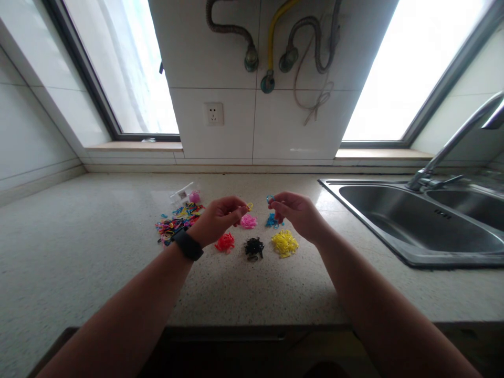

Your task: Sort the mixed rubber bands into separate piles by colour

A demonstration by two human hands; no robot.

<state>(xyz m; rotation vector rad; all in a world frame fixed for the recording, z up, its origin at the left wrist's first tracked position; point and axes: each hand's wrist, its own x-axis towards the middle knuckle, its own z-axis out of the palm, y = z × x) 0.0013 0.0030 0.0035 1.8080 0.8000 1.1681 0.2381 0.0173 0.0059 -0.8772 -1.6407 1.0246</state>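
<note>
Head view: left hand (218,218), fingers pinched on a yellow elastic band (250,207); right hand (296,211), fingers pinched on a blue elastic band (270,199). Both above the pale speckled surface (220,299). Clock centred on pink pile (248,221), near left fingertips: blue pile (272,221) at 3, by right fingers; yellow pile (284,244) at 4; black pile (254,248) at 6; red pile (224,243) between 7 and 8; mixed-colour pile (169,229) at 9, partly hidden by left hand, black wristband (188,244). Clear plastic box (181,193) at 10, pink object (195,197) at its end, inside or beside unclear. Steel double sink (405,252) well apart, 3 to 4.
</note>
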